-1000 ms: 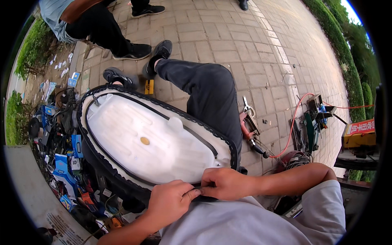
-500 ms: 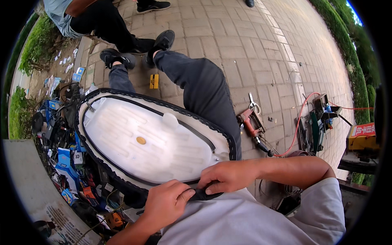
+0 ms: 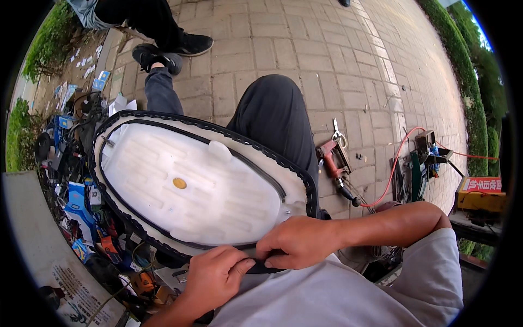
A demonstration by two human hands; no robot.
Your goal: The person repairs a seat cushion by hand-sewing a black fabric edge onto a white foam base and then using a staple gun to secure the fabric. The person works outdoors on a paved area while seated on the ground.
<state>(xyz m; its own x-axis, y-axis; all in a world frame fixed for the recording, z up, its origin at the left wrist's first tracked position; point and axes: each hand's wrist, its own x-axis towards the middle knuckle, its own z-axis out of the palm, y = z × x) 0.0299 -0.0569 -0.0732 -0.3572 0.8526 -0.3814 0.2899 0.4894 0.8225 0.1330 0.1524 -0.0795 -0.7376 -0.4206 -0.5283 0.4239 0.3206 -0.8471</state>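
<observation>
Across my lap lies a scooter seat (image 3: 218,201), upside down, its white plastic base facing up. A black rubber seal strip (image 3: 117,191) runs round the base. The black seat cover (image 3: 248,141) is folded over the rim in gathered pleats. At the edge nearest my body, my left hand (image 3: 215,275) pinches the cover between thumb and bent fingers. Just beside it, my right hand (image 3: 299,242) grips the same black edge, thumb pressed inward. The fingertips of both hands are partly hidden by the fold.
On the paving to the right lie a red air stapler (image 3: 331,161) and scissors (image 3: 339,135); a red hose (image 3: 388,188) leads to a metal toolbox (image 3: 427,150). Heaped boxes and cables (image 3: 81,210) crowd the left side. Another person's black shoe (image 3: 194,43) stands ahead.
My right leg has drawn back, its knee now raised beside the seat. The seat has shifted slightly left. Both hands stay on the cover's near edge. The small yellow box no longer shows.
</observation>
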